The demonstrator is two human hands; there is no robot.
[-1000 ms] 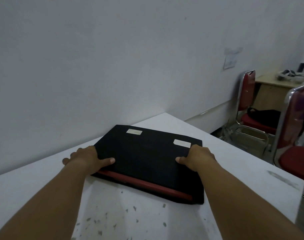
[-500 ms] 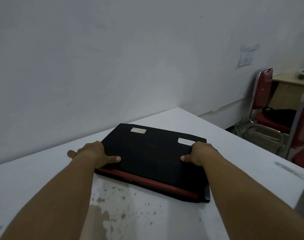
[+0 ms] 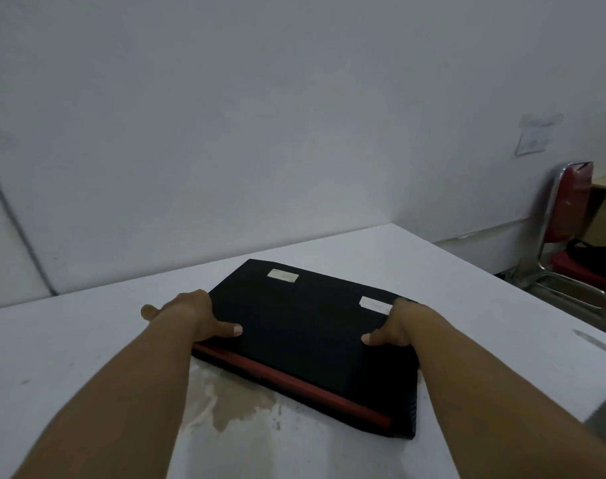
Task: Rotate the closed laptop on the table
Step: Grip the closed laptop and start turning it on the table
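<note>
A closed black laptop (image 3: 305,326) with a red strip along its near edge and two pale stickers on top lies flat on the white table (image 3: 467,305), skewed with its right end nearer me. My left hand (image 3: 194,314) grips its left edge, thumb on the lid and fingers down the side. My right hand (image 3: 396,326) grips the right edge the same way, thumb resting on top near one sticker.
A white wall runs close behind the table. The table's right edge (image 3: 602,388) drops off near my right arm. A red chair with a chrome frame (image 3: 567,236) stands at the right, by a wooden desk. A brownish stain (image 3: 236,406) marks the table before the laptop.
The view has swung left, shifting the chairs toward the right edge. Both hands keep hold of the laptop's sides; its angle on the table looks nearly the same.
</note>
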